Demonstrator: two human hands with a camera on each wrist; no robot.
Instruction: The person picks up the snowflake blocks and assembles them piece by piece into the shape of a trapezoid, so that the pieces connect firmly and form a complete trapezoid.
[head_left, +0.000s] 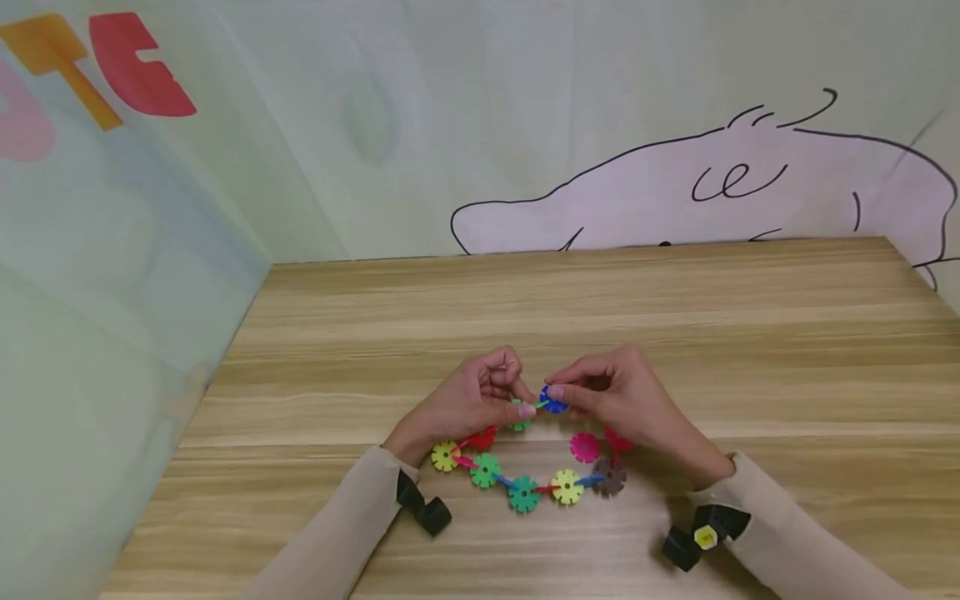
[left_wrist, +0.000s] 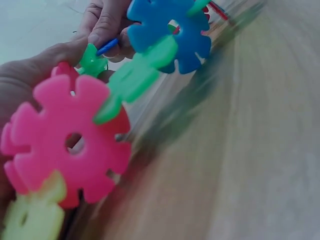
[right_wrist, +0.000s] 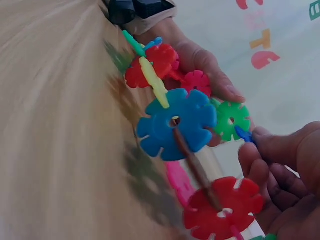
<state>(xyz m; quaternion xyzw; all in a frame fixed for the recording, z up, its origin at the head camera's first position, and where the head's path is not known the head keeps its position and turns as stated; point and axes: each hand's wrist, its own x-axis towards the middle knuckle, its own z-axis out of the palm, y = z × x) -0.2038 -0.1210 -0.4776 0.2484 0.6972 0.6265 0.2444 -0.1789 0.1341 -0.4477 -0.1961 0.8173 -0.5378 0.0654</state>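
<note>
In the head view, my left hand (head_left: 474,398) pinches a green notched disc (right_wrist: 232,121) between thumb and fingers. Opposite it, my right hand (head_left: 628,393) holds a blue notched disc (head_left: 553,398) by thumb and fingertips. The blue disc's edge meets the green one, slot to slot, in the right wrist view. From the left hand a curved chain of interlocked notched discs hangs down, with a red disc (head_left: 482,437) and a yellow disc (head_left: 446,456) closest to that hand. A brown disc (head_left: 610,477) and a pink disc (head_left: 584,447) lie below the right hand.
Along the near side of the chain run a light green disc (head_left: 485,471), a teal disc (head_left: 522,494) and a second yellow disc (head_left: 567,487), joined by edge-on pieces. The wooden table (head_left: 360,317) meets a printed backdrop (head_left: 450,125) behind.
</note>
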